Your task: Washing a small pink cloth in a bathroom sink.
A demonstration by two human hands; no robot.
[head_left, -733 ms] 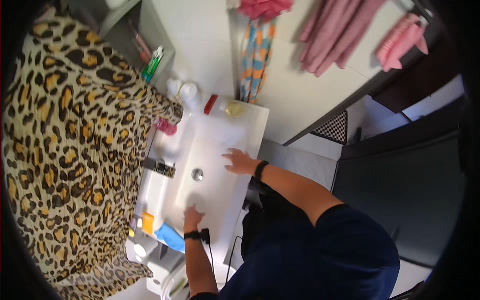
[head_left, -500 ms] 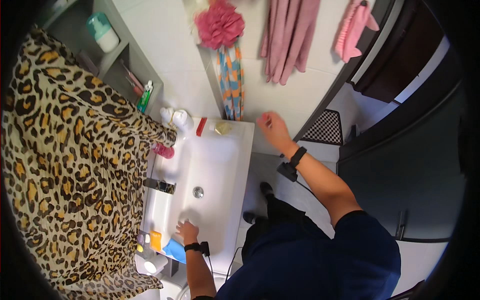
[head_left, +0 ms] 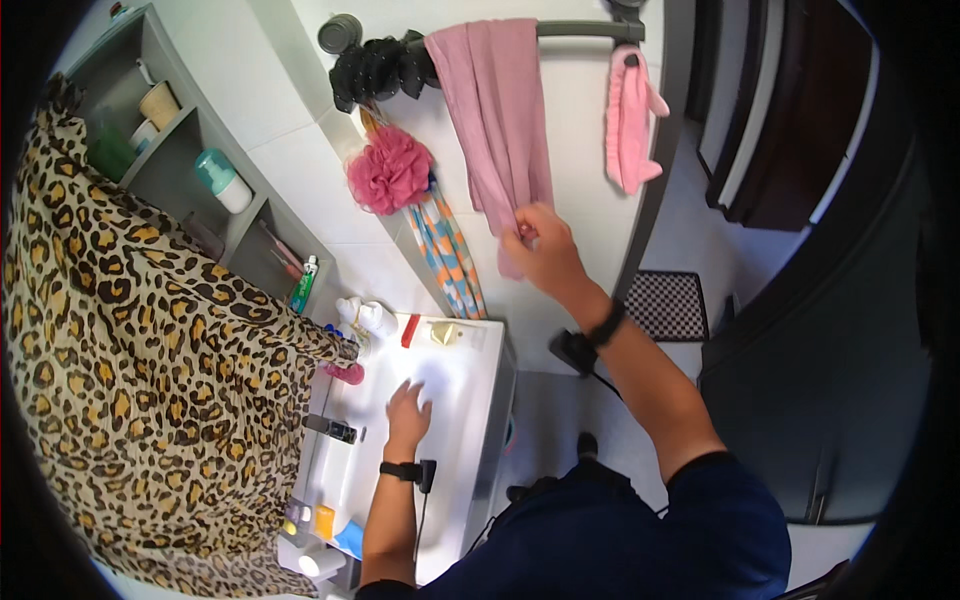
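Observation:
A dusty-pink towel (head_left: 490, 110) hangs over a dark wall bar at the top middle. My right hand (head_left: 545, 258) is closed on its lower end, the fingers pinching the cloth's edge. Over the white washbasin (head_left: 462, 440) my left hand (head_left: 408, 415) hovers with its fingers apart, holding nothing. Just left of that hand is the dark faucet (head_left: 330, 428). A red strip (head_left: 411, 330) and a yellowish bar of soap (head_left: 444, 333) lie on the basin's far rim.
A pink headband (head_left: 628, 130), a pink bath puff (head_left: 390, 170) and a black scrunchie (head_left: 380, 72) hang beside the towel. A leopard-print cloth (head_left: 170, 390) covers the left side, below shelves holding a pump bottle (head_left: 224, 182) and toothpaste (head_left: 304, 284). White bottles (head_left: 374, 318) stand at the basin's far left corner.
My right hand has gone to the towel's lower end and closed on it. My left hand has moved farther up over the basin. The view has tilted up, showing the bar.

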